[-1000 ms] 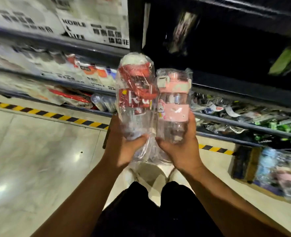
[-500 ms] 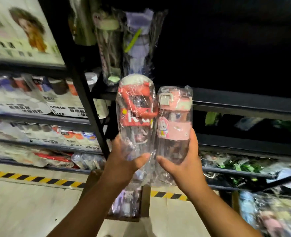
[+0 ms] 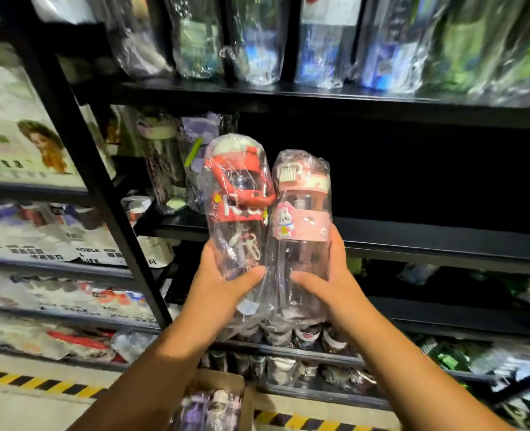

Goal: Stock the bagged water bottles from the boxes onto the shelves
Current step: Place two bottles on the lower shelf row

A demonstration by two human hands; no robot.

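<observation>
Closest to the camera, two bare forearms reached forward and up. Below them, on the floor, stood an open box (image 3: 226, 385) with more bagged bottles inside.

The left hand (image 3: 223, 287) wrapped the lower half of a red bottle (image 3: 239, 206), thumb across the front and fingers curled behind. The right hand (image 3: 329, 281) held a pink bottle (image 3: 301, 219) the same way. Both bottles were sealed in clear bags, stood upright with caps at the top, and touched side by side, the red one leaning slightly left.

Just beyond them ran a black shelf (image 3: 428, 234), its front edge about level with the fingers. Its left end already held a few bagged bottles (image 3: 195, 157) beside the post (image 3: 80, 169). From behind the pink bottle rightward, the bay looked dark and unfilled. That gap lay ahead and to the right, so the right hand seemed nearer to it. Each bottle would likely need lifting until its base cleared the edge, then pushing in upright.

Farthest and highest, a top shelf (image 3: 319, 98) carried a blurred row of bagged bottles.
</observation>
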